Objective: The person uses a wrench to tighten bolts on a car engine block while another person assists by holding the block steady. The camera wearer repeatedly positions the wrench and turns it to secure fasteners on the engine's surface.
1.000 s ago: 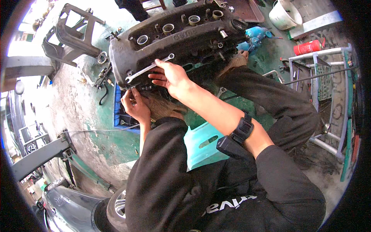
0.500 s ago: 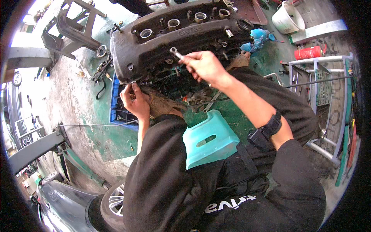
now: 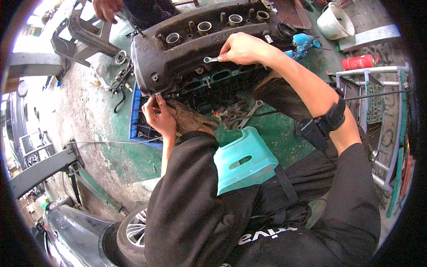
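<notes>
A dark engine [image 3: 167, 58] with round openings along its top cover lies in front of me. My right hand [image 3: 243, 48] is closed on a wrench [image 3: 211, 59], whose ring end points left over the near side of the cover. The wrench's ring stands apart from the bolts I can see. At the engine's near left corner, my left hand [image 3: 160, 116] is closed, thumb and fingertips pinched against the edge. Whatever they hold there is hidden or too small to make out. My shoe [image 3: 189, 119] is beside that hand.
A turquoise plastic stool [image 3: 247, 162] is between my legs. An open-ended wrench [image 3: 251, 115] and dirty gloves [image 3: 233, 111] lie below the engine. A blue crate [image 3: 135, 120] sits left, a metal rack [image 3: 373, 71] right. Another person's hand [image 3: 106, 9] shows at upper left.
My right hand has risen, and the wrench has turned from slanting to nearly level. My left hand stays at the engine's corner. Another person's hand has come into view at upper left.
</notes>
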Motion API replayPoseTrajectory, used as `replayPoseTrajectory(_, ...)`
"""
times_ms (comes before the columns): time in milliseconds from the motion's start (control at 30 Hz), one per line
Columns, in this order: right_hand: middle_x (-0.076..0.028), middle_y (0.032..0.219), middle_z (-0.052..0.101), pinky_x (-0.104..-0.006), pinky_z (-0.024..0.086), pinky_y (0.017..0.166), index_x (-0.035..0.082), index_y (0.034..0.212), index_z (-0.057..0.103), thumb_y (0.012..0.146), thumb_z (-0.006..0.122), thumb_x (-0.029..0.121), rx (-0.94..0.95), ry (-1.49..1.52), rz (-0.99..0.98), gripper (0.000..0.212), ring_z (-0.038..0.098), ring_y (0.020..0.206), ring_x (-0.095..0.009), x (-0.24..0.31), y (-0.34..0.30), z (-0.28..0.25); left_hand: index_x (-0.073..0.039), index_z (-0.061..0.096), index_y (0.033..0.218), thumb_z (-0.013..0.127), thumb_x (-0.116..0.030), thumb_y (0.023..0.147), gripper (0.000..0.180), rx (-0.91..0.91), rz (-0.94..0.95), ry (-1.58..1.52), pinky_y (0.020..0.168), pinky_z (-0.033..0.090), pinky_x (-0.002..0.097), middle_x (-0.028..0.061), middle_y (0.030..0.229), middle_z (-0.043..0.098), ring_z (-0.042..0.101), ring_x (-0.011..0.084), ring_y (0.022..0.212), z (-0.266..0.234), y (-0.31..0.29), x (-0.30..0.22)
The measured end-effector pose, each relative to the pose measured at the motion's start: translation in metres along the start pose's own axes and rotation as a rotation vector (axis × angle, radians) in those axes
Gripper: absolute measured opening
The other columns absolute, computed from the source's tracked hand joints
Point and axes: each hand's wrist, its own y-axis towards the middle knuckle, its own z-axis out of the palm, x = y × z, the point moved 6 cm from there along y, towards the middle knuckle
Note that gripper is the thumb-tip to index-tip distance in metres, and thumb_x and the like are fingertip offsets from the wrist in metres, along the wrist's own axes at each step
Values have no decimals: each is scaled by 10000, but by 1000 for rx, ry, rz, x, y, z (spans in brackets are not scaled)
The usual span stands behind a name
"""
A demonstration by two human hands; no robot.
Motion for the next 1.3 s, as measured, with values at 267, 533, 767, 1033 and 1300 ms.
replayPoseTrajectory(267, -143, 648, 634, -358, 532, 441, -31, 935, 658, 924, 547, 233, 177, 680, 288, 287, 629, 492, -221, -7, -17, 44, 19, 621, 953, 674, -122, 868, 173, 4, -30, -3, 609, 391, 270, 61, 821, 553, 480, 150, 699, 0, -1, 3)
replayPoseTrajectory(533, -206, 849, 671, -458, 500, 754, 46, 835, 695, 903, 471, 460, 227, 815, -393, 476, 658, 788, -354, 192, -55, 131, -6, 637, 972, 700, -136, 839, 197, -41, -223, 8, 575, 395, 275, 60, 826, 558, 461, 136, 623, 2, -7, 28)
replayPoseTrajectory(767, -181, 735, 668, -402, 519, 636, 7, 787, 689, 861, 629, 391, -284, 1087, -124, 396, 664, 666, -294, 141, -41, 118, 1, 643, 950, 692, -105, 839, 161, -19, 141, 57, 594, 403, 294, 65, 830, 561, 501, 166, 707, 0, -1, 13)
replayPoseTrajectory(1033, -71, 931, 663, -310, 507, 666, 68, 1007, 592, 904, 620, 341, -191, 1887, 426, 293, 633, 770, -186, 65, 9, 128, 10, 627, 971, 675, -129, 866, 181, 12, -19, 40, 576, 404, 274, 77, 846, 553, 504, 165, 682, 0, 0, 5)
replayPoseTrajectory(1300, -84, 924, 692, -298, 507, 667, 71, 952, 634, 928, 547, 218, 3, 1899, 167, 173, 647, 760, -168, 81, -13, 96, 18, 617, 959, 657, -67, 858, 138, -18, 178, -5, 654, 441, 329, 118, 871, 589, 538, 242, 763, -1, 0, 0)
